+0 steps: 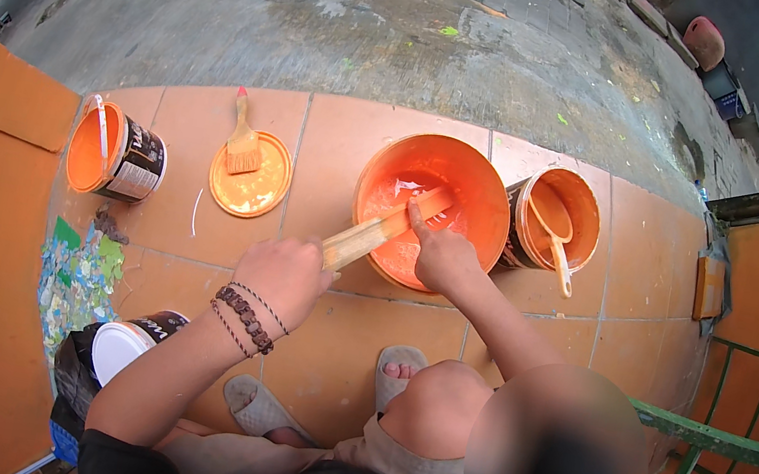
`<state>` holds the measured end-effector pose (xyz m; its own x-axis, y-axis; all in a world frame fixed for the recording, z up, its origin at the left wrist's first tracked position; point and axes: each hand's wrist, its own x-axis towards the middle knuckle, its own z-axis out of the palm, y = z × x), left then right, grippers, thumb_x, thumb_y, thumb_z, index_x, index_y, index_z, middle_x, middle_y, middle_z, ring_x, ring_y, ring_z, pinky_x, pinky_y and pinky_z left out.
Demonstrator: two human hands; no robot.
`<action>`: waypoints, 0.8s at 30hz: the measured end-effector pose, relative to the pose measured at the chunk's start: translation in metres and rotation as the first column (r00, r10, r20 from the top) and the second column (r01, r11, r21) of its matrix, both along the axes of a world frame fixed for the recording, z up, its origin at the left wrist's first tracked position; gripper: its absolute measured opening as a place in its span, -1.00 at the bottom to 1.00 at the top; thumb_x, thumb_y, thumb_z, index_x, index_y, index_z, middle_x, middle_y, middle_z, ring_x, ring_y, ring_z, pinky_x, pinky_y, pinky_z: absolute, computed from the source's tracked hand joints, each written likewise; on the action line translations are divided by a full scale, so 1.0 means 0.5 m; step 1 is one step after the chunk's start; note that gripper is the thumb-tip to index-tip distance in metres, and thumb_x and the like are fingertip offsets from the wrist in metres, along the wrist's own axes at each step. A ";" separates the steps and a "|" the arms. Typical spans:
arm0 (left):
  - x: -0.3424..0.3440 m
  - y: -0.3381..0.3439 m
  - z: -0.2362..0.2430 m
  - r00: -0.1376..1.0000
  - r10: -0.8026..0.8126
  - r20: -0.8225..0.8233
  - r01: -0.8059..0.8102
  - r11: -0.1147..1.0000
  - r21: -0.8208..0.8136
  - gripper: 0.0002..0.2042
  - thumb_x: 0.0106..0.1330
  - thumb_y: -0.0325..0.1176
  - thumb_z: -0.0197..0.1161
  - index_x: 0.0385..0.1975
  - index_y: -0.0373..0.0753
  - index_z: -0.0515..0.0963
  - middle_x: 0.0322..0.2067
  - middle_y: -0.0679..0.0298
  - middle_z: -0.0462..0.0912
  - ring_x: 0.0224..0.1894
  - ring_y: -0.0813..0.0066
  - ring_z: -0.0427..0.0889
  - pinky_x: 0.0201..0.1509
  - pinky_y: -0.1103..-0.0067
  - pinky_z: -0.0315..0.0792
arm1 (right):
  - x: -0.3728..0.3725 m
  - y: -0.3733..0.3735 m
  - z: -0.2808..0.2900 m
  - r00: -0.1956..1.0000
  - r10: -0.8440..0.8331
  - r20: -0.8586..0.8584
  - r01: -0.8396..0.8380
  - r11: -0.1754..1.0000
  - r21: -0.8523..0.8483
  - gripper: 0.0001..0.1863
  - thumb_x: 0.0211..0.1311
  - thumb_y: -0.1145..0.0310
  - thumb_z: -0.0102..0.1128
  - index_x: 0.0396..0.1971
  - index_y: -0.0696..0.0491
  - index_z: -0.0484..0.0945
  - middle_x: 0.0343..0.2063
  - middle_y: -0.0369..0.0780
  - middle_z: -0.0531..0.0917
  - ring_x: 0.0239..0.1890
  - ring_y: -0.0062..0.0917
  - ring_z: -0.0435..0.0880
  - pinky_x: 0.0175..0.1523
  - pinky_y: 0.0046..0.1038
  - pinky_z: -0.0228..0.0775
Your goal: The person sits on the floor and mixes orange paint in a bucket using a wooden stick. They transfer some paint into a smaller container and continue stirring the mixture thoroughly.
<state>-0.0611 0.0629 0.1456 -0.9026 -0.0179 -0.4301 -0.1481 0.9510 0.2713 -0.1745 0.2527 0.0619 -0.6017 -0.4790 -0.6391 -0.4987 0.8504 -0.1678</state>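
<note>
Stirring is under way: the left hand (284, 273) is gripping a wooden stick (379, 230), the right hand (441, 253) is closing around it lower down, inside the orange bucket (432, 208) near the tiled floor's (323, 329) far edge; paint is looking streaky, likely unfinished.

You stir glossy wet orange paint (403, 216) with a pale, matt wooden stick (379, 230) in a smooth orange plastic bucket (487, 200).
</note>
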 end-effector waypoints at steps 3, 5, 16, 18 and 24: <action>-0.002 0.008 0.003 1.000 -0.004 -0.016 0.004 0.999 -0.034 -0.68 0.17 -0.15 0.22 -0.37 -0.33 0.49 -0.56 0.04 0.58 -0.43 0.09 0.61 -0.33 0.30 0.49 | 0.006 -0.004 -0.027 0.997 0.013 -0.080 -0.011 0.999 0.030 -0.14 0.03 0.50 -0.09 0.38 -0.02 -0.21 -0.47 -0.01 0.61 -0.40 -0.25 0.63 -0.32 -0.25 0.47; 0.000 0.009 0.005 1.000 0.002 -0.021 -0.003 0.999 -0.041 -0.68 0.17 -0.14 0.22 -0.37 -0.33 0.49 -0.55 0.04 0.58 -0.42 0.09 0.62 -0.32 0.31 0.49 | -0.013 0.005 -0.074 0.985 0.000 -0.170 0.007 0.999 0.041 -0.13 0.02 0.51 -0.10 0.38 -0.02 -0.21 -0.48 -0.01 0.61 -0.43 -0.26 0.63 -0.36 -0.24 0.46; 0.043 -0.001 0.021 0.997 -0.007 -0.071 0.004 0.999 -0.044 -0.67 0.17 -0.17 0.22 -0.28 -0.36 0.46 -0.57 0.02 0.57 -0.45 0.05 0.61 -0.35 0.30 0.49 | -0.162 0.062 -0.134 -0.029 -0.644 0.764 0.990 0.085 0.109 -0.75 0.16 0.35 -0.16 -0.15 0.03 0.29 -0.70 -0.30 0.33 -0.78 -0.68 0.18 -0.74 -0.67 0.01; 0.058 -0.007 0.029 0.997 0.010 -0.070 -0.014 0.999 -0.051 -0.66 0.18 -0.17 0.22 -0.26 -0.36 0.45 -0.57 0.02 0.57 -0.46 0.04 0.60 -0.36 0.29 0.48 | -0.164 0.060 -0.131 -0.179 -0.580 0.794 0.982 -0.050 0.184 -0.89 0.18 0.28 -0.20 -0.35 -0.04 0.19 -0.70 -0.32 0.31 -0.79 -0.69 0.13 -0.75 -0.69 -0.05; 0.085 -0.018 0.025 0.996 0.031 -0.088 -0.038 0.996 -0.077 -0.66 0.18 -0.17 0.22 -0.24 -0.34 0.43 -0.58 0.01 0.56 -0.47 0.04 0.60 -0.37 0.28 0.48 | -0.167 0.032 -0.122 -0.132 -0.505 0.853 0.990 -0.029 0.136 -0.82 0.22 0.10 -0.28 -0.42 -0.12 0.16 -0.70 -0.35 0.24 -0.80 -0.73 0.04 -0.77 -0.71 -0.17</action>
